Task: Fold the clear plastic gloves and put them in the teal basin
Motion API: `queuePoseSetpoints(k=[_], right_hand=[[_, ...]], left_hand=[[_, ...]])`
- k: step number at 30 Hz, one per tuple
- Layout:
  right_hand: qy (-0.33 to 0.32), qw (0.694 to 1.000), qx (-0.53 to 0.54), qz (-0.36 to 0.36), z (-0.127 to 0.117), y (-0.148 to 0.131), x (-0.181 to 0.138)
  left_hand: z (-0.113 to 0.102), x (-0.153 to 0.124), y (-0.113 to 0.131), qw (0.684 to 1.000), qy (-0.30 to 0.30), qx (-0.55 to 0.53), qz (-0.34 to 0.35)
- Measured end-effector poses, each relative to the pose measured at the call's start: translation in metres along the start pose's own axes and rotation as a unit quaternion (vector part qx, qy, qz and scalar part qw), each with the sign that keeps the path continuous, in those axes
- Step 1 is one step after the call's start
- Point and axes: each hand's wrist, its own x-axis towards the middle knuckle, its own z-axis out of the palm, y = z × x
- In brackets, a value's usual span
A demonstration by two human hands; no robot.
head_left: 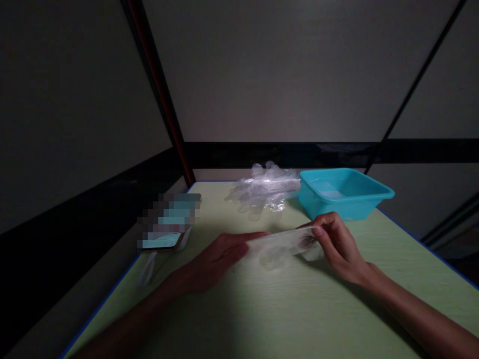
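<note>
Stretched between my two hands, just above the table, is what looks like a clear disposable glove (pixel 275 252), with a straight upper edge. My left hand (pixel 220 257) pinches its left end between thumb and fingers. At the other end, my right hand (pixel 339 247) grips the edge between thumb and curled fingers, with a loose bit of film hanging below. Behind the hands lies a loose pile of clear plastic gloves (pixel 265 189), some fingers spread out. A turquoise plastic basin (pixel 337 204) stands beside the pile, beyond my right hand.
A phone-like device (pixel 160 242), partly blurred out, lies at the table's left edge with a pale strap (pixel 147 269) near it. The pale green table (pixel 292 319) has blue edging. Walls rise close behind and to the left. Something pale lies inside the basin.
</note>
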Motion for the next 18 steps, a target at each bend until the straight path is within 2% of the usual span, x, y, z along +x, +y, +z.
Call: queuePoseSetpoints(k=[3,6,12,15,18], right_hand=[[0.01,0.999,0.041,0.015,0.002,-0.007,0.0],[0.014,0.996,0.071,0.043,0.003,-0.016,0.001],[0.02,0.988,0.089,0.124,0.001,-0.029,0.009],[-0.032,0.97,0.134,0.199,0.002,-0.031,0.011],[-0.089,0.95,0.149,0.259,0.003,-0.029,0.012]], left_hand=[[0.003,0.0,0.008,0.997,-0.008,-0.079,-0.013],[0.008,0.0,0.015,0.975,-0.022,-0.217,-0.043],[0.013,0.004,0.012,0.882,-0.06,-0.452,-0.12],[0.013,0.004,0.01,0.835,-0.062,-0.521,-0.169],[0.014,0.004,0.007,0.804,-0.09,-0.549,-0.209]])
